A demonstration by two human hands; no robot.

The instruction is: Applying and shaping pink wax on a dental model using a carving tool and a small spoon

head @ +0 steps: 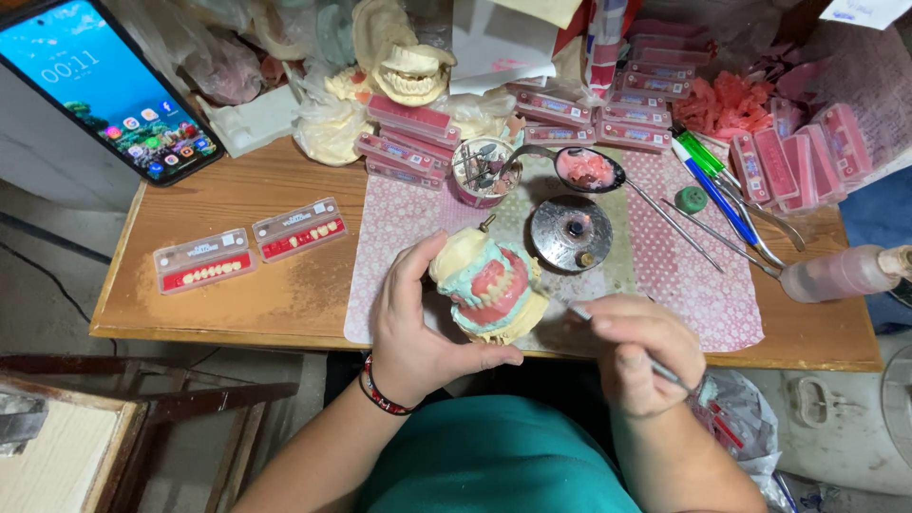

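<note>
My left hand point(413, 328) grips a dental model point(486, 285) of cream plaster with pink wax gums and blue-green material, held just above the front edge of the wooden table point(237, 275). My right hand point(632, 351) holds a thin metal tool point(581, 313) like a pen, its tip close to the right side of the model. A round metal burner point(572, 231) sits just behind the model on a pink patterned mat point(399, 237). A ladle with pink wax point(587, 171) lies beyond it.
Two clear strips of artificial teeth point(249, 244) lie at the left. A phone point(100, 81) leans at the back left. Stacks of pink tooth cards point(608, 114), plaster casts point(408, 71), a cup of burs point(483, 171), pens and metal instruments point(722, 199) and a plastic bottle point(841, 273) crowd the back and right.
</note>
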